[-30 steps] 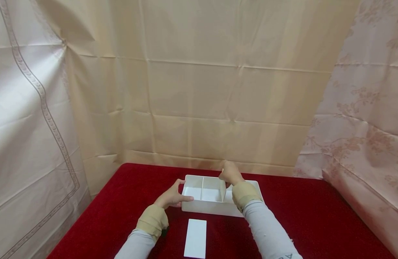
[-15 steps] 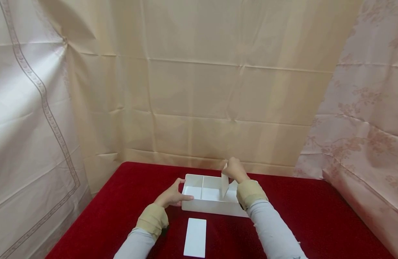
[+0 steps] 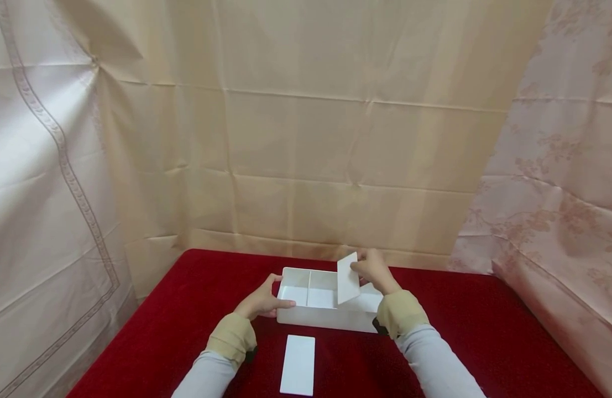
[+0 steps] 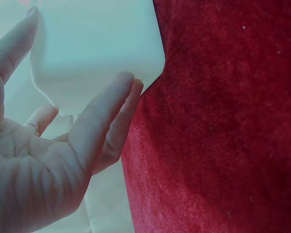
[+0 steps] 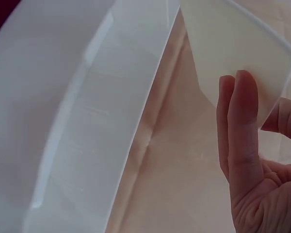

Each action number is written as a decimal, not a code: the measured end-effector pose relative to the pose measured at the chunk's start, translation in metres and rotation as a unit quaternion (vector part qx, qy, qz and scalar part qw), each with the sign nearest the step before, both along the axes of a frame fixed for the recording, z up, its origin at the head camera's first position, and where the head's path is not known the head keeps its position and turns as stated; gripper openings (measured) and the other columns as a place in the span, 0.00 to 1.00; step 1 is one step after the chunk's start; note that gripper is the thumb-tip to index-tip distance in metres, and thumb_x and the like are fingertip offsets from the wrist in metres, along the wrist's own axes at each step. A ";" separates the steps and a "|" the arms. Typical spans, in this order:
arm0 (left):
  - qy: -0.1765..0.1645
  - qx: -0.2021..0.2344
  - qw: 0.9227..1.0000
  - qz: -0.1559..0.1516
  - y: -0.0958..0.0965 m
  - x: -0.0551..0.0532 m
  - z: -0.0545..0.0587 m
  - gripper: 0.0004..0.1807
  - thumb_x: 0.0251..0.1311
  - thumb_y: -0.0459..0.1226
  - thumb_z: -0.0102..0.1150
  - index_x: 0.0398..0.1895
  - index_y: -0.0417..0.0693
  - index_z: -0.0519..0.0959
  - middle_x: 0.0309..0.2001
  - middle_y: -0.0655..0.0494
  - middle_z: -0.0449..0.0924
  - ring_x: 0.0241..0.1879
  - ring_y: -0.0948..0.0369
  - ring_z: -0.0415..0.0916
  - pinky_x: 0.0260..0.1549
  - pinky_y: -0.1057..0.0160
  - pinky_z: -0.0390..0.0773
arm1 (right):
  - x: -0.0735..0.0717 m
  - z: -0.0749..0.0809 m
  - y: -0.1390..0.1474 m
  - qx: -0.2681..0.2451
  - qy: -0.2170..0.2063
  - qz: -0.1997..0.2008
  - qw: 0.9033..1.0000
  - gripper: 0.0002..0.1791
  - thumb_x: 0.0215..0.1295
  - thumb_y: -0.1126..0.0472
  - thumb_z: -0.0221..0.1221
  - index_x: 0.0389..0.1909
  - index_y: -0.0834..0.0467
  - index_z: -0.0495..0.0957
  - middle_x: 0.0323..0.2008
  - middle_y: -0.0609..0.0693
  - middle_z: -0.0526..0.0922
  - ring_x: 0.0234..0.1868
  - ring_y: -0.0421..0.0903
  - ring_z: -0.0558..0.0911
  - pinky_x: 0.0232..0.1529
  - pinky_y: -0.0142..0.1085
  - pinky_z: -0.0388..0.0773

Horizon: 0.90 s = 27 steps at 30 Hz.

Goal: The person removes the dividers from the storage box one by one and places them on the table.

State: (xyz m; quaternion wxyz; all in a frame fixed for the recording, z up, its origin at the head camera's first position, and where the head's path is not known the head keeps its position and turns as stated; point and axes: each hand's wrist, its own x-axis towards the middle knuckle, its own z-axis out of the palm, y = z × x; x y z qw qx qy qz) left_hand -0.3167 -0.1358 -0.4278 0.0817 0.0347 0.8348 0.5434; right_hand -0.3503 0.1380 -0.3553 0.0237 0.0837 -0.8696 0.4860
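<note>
A long white box (image 3: 325, 318) stands on the red cloth, with a fixed-looking white partition (image 3: 308, 288) across its left part. My left hand (image 3: 260, 300) holds the box by its left end, thumb at the front rim and the other fingers round the end wall. In the left wrist view, fingers (image 4: 104, 109) lie along the box's corner. Between the thumb and fingers of my right hand (image 3: 377, 270) is a thin white divider panel (image 3: 348, 279), pinched near its right edge. It tilts over the box's middle, overlapping the front rim in the head view.
A flat white rectangular panel (image 3: 298, 365) lies on the red cloth (image 3: 485, 331) in front of the box. Beige curtain (image 3: 296, 138) hangs behind the table, with pale patterned drapes (image 3: 564, 166) at the sides.
My right hand has drawn the divider panel up out of its upright place in the box and turned its face toward me, moving slightly right. The left hand stays on the box.
</note>
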 end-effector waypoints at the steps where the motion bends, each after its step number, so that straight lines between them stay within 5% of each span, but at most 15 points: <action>1: -0.001 0.000 1.000 0.001 0.000 0.000 0.000 0.39 0.56 0.30 0.73 0.68 0.37 0.61 0.50 0.37 0.74 0.37 0.52 0.79 0.35 0.50 0.86 | 0.002 0.000 0.001 -0.006 -0.005 0.000 1.000 0.03 0.61 0.74 0.55 0.29 0.71 0.75 0.29 0.59 0.80 0.24 0.48 0.81 0.23 0.42 0.84; 9: -0.002 -0.003 1.000 0.000 0.001 -0.001 -0.002 0.41 0.57 0.30 0.73 0.69 0.37 0.60 0.50 0.36 0.74 0.35 0.53 0.80 0.34 0.52 0.86 | 0.019 -0.009 0.010 -0.079 -0.041 0.009 0.996 0.00 0.59 0.77 0.52 0.31 0.72 0.71 0.25 0.56 0.78 0.21 0.45 0.80 0.20 0.41 0.84; 16: -0.004 -0.005 1.000 -0.002 0.000 -0.001 -0.001 0.42 0.57 0.31 0.74 0.70 0.36 0.59 0.52 0.35 0.73 0.37 0.52 0.80 0.36 0.50 0.86 | 0.044 -0.016 0.017 -0.087 -0.067 0.000 0.994 0.13 0.62 0.76 0.54 0.47 0.77 0.70 0.31 0.61 0.81 0.24 0.47 0.82 0.24 0.42 0.85; 27: -0.004 0.002 1.000 -0.002 0.000 -0.001 -0.002 0.41 0.57 0.31 0.73 0.69 0.36 0.60 0.51 0.35 0.73 0.35 0.53 0.80 0.35 0.51 0.86 | 0.079 -0.034 0.031 -0.096 -0.093 0.040 0.990 0.09 0.61 0.78 0.58 0.42 0.76 0.71 0.26 0.56 0.83 0.25 0.49 0.84 0.26 0.44 0.86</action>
